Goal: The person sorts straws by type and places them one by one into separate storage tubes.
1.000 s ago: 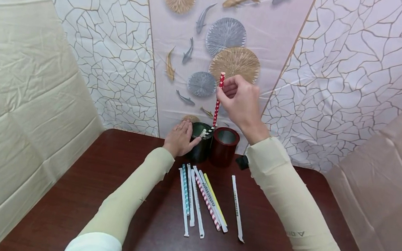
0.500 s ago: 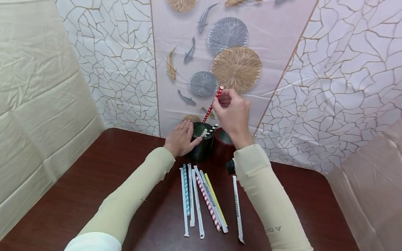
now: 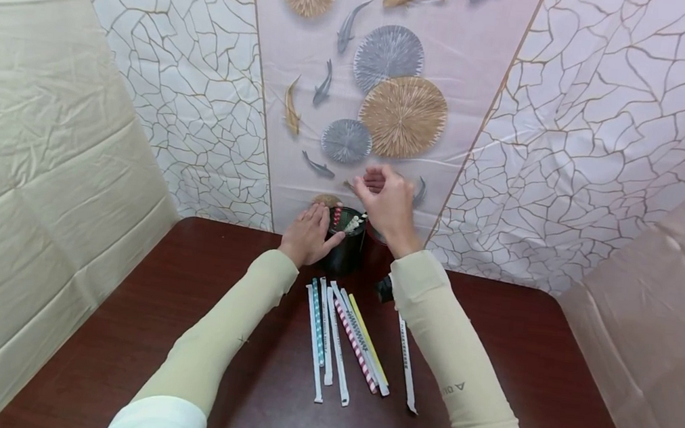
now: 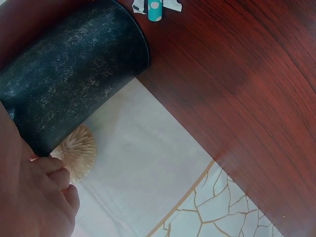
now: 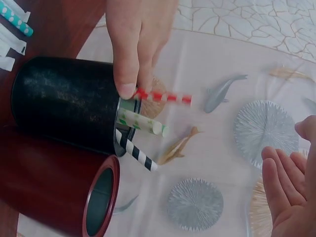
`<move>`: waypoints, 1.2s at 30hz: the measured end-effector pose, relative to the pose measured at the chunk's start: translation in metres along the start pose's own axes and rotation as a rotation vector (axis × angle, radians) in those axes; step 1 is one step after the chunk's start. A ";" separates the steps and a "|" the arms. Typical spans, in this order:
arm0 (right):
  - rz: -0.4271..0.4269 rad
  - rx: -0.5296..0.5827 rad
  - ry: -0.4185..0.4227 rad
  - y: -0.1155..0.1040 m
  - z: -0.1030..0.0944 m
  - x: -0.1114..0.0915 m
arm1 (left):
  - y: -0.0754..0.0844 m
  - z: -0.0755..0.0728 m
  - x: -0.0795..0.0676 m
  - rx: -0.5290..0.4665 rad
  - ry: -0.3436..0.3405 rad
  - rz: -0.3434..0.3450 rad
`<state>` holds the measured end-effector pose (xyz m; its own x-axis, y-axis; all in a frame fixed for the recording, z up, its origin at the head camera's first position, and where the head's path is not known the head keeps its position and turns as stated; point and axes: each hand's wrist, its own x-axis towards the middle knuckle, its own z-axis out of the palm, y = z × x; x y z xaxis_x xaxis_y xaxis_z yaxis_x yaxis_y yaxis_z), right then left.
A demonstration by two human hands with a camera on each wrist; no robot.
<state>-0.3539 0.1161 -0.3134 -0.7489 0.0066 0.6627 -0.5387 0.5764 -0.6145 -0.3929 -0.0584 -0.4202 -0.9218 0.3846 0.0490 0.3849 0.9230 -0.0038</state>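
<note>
My left hand (image 3: 307,235) holds the black cup (image 3: 343,256) at its rim, the thumb reaching across the near side and the fingers along the left and back. Leaning in the cup's mouth are a red straw with pale marks (image 5: 173,98), a pair of green-and-white straws (image 5: 140,122) and a black-and-white striped straw (image 5: 137,151). Above and to the right of the mouth, my right hand (image 3: 389,203) hangs with loosely bent fingers and nothing between them. A dark red cup (image 5: 54,180) stands against the black one, mostly covered by my right hand in the head view.
Several straws lie on the dark wooden table (image 3: 230,381) in front of the cups: paper-wrapped ones, a teal dotted straw (image 3: 317,327), a red-and-white striped straw (image 3: 355,348) and a yellow straw (image 3: 368,338). One wrapped straw (image 3: 406,366) lies apart. Patterned cloth (image 3: 296,189) rises behind.
My right hand has moved down and left with the red straw, then let go of it. That straw now leans inside the black cup. My left hand stays on the rim.
</note>
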 end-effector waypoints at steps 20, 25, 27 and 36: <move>-0.001 -0.149 -0.111 -0.007 -0.046 -0.001 | 0.000 0.001 0.001 -0.008 -0.007 0.003; 0.023 -0.199 -0.180 -0.010 -0.054 -0.003 | -0.001 0.002 0.003 -0.012 -0.021 -0.004; 0.028 -0.218 -0.208 -0.011 -0.056 -0.004 | -0.001 0.002 0.004 -0.011 -0.021 -0.006; 0.091 -0.312 -0.358 -0.007 -0.060 -0.013 | -0.001 0.002 0.003 0.017 -0.019 -0.001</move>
<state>-0.3173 0.1609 -0.2921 -0.9027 -0.1820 0.3899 -0.3647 0.8045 -0.4688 -0.3963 -0.0578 -0.4223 -0.9228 0.3840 0.0304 0.3835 0.9233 -0.0203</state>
